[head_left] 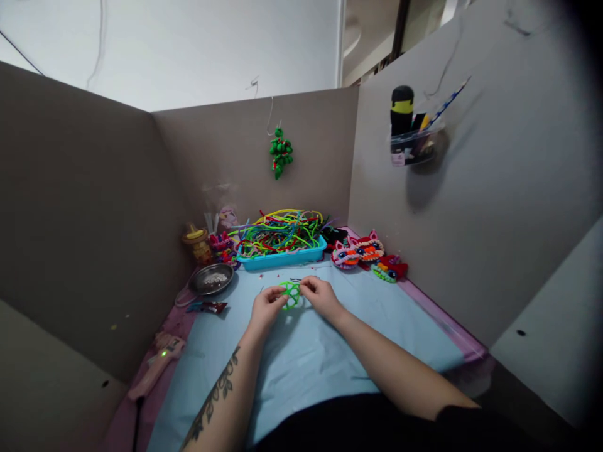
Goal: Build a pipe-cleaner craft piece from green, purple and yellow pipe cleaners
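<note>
the left hand [265, 307] and the right hand [321, 296] each pinch one side of a bright green open lattice of fuzzy stems [291, 295], held just above the middle of the surface [325, 367], towards its far half. both hands have their fingers closed on it.

the lattice already has a rounded outline with crossing strands inside, so some of the bending and joining looks done. it is all one colour, with open gaps between the strands and no eyes or other trim to be seen; beside the denser pieces by the far right corner, it looks like an early stage. whether its joints are fastened, i cannot tell.

those denser pieces are a pink fuzzy piece with a face [345, 255], an orange-red fuzzy piece with pointed ears [370, 247] and a red and green fuzzy piece [389, 269]; they look finished or nearly so.

along the far edge, a light blue rectangular plastic tray [282, 259] holds a heap of loose multicoloured fuzzy stems [282, 233], plenty of it unshaped. near the left edge sit a round metal dish [210, 280] with small pale bits and a pink handheld tool with a lit green light [154, 370], neither being touched.
</note>
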Demonstrator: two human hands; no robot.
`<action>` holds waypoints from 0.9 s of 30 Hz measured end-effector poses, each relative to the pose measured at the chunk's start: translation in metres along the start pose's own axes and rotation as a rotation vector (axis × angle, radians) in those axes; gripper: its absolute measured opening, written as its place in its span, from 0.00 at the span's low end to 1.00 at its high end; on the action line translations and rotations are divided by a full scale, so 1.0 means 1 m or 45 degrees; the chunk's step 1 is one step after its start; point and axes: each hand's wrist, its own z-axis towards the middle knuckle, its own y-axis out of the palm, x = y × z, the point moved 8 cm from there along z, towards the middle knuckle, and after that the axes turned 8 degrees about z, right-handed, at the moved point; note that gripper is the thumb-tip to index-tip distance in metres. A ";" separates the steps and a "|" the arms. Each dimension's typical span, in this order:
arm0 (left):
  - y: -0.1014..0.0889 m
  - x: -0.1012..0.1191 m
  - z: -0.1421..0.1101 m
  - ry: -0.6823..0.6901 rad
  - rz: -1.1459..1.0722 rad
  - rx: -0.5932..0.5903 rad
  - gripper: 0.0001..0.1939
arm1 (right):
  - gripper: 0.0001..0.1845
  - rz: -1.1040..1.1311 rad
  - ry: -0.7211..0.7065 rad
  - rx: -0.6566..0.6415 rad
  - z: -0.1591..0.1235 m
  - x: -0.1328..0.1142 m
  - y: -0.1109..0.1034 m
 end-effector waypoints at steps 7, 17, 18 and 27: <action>-0.002 0.006 0.001 0.173 0.170 0.007 0.13 | 0.10 0.236 0.251 -0.069 0.001 0.020 0.009; 0.005 0.018 -0.005 0.249 0.069 -0.017 0.10 | 0.11 0.202 0.263 -0.039 -0.004 0.021 0.017; 0.005 0.018 -0.005 0.246 0.067 -0.020 0.10 | 0.11 0.181 0.252 -0.015 -0.005 0.022 0.016; 0.007 0.015 -0.004 0.188 -0.005 -0.045 0.11 | 0.10 0.045 0.166 0.041 -0.006 0.018 0.016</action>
